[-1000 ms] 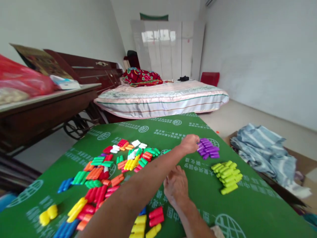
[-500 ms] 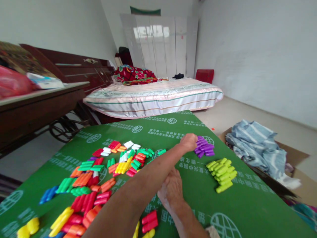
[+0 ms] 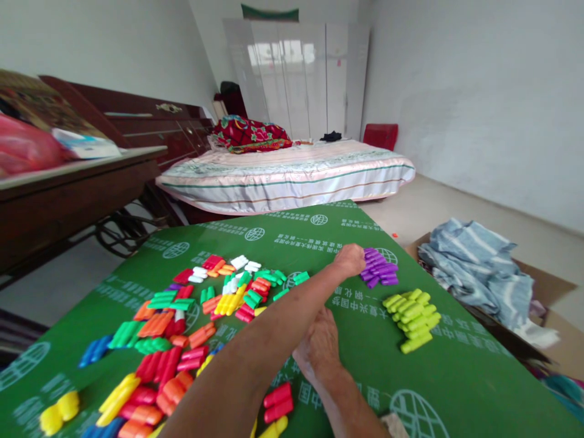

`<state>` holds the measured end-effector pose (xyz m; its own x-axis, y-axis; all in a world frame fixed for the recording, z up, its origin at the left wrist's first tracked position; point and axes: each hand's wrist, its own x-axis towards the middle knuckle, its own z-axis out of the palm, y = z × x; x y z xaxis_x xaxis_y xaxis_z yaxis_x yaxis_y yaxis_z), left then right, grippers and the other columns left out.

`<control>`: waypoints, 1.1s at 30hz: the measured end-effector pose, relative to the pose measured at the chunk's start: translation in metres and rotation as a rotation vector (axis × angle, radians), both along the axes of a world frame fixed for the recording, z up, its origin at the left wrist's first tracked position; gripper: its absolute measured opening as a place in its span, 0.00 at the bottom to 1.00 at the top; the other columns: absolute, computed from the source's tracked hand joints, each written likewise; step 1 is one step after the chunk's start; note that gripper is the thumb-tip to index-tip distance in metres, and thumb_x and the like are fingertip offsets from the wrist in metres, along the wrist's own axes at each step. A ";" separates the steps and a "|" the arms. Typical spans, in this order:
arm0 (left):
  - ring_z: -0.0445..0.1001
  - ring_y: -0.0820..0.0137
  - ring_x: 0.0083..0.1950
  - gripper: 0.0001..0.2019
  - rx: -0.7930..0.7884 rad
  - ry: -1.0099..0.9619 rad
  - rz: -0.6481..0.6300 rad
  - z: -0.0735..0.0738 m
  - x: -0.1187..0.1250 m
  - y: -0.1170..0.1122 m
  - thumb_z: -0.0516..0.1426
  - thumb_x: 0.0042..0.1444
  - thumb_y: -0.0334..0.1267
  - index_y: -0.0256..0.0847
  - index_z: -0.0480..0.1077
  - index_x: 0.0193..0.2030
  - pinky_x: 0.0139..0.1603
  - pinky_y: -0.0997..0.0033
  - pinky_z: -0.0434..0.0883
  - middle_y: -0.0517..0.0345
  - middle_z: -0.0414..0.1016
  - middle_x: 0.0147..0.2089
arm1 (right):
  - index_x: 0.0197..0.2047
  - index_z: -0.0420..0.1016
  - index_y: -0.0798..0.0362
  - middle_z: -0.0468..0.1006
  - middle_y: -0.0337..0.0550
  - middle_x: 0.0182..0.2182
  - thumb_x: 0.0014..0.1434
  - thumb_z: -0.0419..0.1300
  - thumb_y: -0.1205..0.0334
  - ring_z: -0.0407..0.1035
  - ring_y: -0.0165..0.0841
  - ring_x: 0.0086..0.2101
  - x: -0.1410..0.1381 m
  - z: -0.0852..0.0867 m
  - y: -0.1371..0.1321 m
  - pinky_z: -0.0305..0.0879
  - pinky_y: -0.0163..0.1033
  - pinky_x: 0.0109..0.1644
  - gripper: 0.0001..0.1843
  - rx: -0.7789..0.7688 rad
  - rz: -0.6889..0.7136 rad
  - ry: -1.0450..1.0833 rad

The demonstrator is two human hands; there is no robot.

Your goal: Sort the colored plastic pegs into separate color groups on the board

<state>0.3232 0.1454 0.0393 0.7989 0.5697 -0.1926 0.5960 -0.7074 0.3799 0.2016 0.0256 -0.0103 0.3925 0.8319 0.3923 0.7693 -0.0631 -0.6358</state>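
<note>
Touching the near edge of the purple pile (image 3: 379, 275), far right on the mat (image 3: 456, 377), my left hand (image 3: 349, 260) has its fingers curled; whether they grip a piece I cannot tell. My right hand (image 3: 319, 347) rests back-up on the mat, fingertips out of sight. I judge this the setting-down step; next calls for a clean release among the purples, clear of the lime pile (image 3: 413, 319)
</note>
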 end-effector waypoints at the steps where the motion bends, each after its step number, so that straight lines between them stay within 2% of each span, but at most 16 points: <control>1: 0.73 0.68 0.44 0.13 -0.002 -0.005 0.001 -0.001 0.000 0.000 0.55 0.59 0.43 0.36 0.69 0.45 0.45 0.60 0.73 0.53 0.73 0.45 | 0.42 0.77 0.49 0.78 0.44 0.41 0.54 0.57 0.63 0.68 0.38 0.45 0.000 0.000 0.000 0.60 0.41 0.47 0.13 -0.001 -0.003 -0.014; 12: 0.73 0.69 0.43 0.13 0.020 -0.052 0.014 -0.005 -0.003 -0.004 0.54 0.60 0.44 0.37 0.70 0.44 0.45 0.61 0.72 0.54 0.74 0.43 | 0.48 0.76 0.50 0.80 0.44 0.36 0.56 0.55 0.62 0.69 0.39 0.42 0.002 0.004 -0.004 0.61 0.42 0.45 0.17 -0.032 0.036 -0.023; 16: 0.74 0.68 0.41 0.10 0.069 -0.064 0.031 0.004 -0.012 -0.005 0.53 0.59 0.39 0.37 0.71 0.44 0.43 0.64 0.73 0.52 0.76 0.41 | 0.48 0.75 0.51 0.79 0.45 0.41 0.56 0.56 0.64 0.67 0.40 0.45 0.002 0.006 -0.004 0.59 0.42 0.47 0.17 -0.035 0.017 -0.025; 19: 0.75 0.66 0.41 0.10 0.120 -0.078 0.028 0.016 -0.032 -0.005 0.51 0.57 0.34 0.39 0.73 0.42 0.41 0.68 0.72 0.52 0.77 0.39 | 0.42 0.77 0.51 0.78 0.44 0.39 0.56 0.54 0.68 0.67 0.38 0.41 0.004 0.007 -0.005 0.58 0.41 0.44 0.13 -0.100 0.036 -0.116; 22: 0.74 0.66 0.45 0.10 0.181 -0.080 0.020 0.030 -0.071 -0.005 0.52 0.56 0.36 0.41 0.73 0.41 0.46 0.70 0.70 0.54 0.77 0.42 | 0.33 0.75 0.51 0.76 0.44 0.34 0.56 0.52 0.70 0.65 0.37 0.39 0.007 0.007 -0.010 0.57 0.40 0.42 0.11 -0.154 0.070 -0.219; 26: 0.72 0.65 0.51 0.11 0.263 -0.025 0.098 0.050 -0.152 0.004 0.53 0.56 0.39 0.43 0.73 0.43 0.52 0.70 0.68 0.54 0.75 0.47 | 0.30 0.74 0.51 0.74 0.44 0.33 0.57 0.52 0.68 0.63 0.37 0.38 0.011 0.002 -0.015 0.57 0.40 0.43 0.11 -0.140 0.117 -0.284; 31: 0.72 0.65 0.50 0.10 0.333 0.115 0.388 0.072 -0.282 0.029 0.52 0.58 0.37 0.41 0.73 0.41 0.53 0.68 0.67 0.53 0.75 0.45 | 0.31 0.75 0.51 0.74 0.44 0.33 0.58 0.51 0.66 0.64 0.36 0.37 0.016 -0.009 -0.017 0.58 0.39 0.43 0.12 -0.098 0.154 -0.348; 33: 0.72 0.65 0.49 0.09 0.334 0.185 0.525 0.076 -0.329 0.038 0.52 0.59 0.38 0.39 0.72 0.42 0.52 0.63 0.68 0.52 0.74 0.44 | 0.32 0.75 0.50 0.74 0.44 0.33 0.58 0.51 0.65 0.64 0.36 0.37 0.018 -0.013 -0.018 0.59 0.39 0.42 0.12 -0.092 0.157 -0.373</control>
<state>-0.0063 0.1833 0.1151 0.3683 0.9286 -0.0447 0.9293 -0.3662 0.0477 0.2196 0.0080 -0.0236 0.1033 0.9084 0.4051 0.9507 0.0295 -0.3086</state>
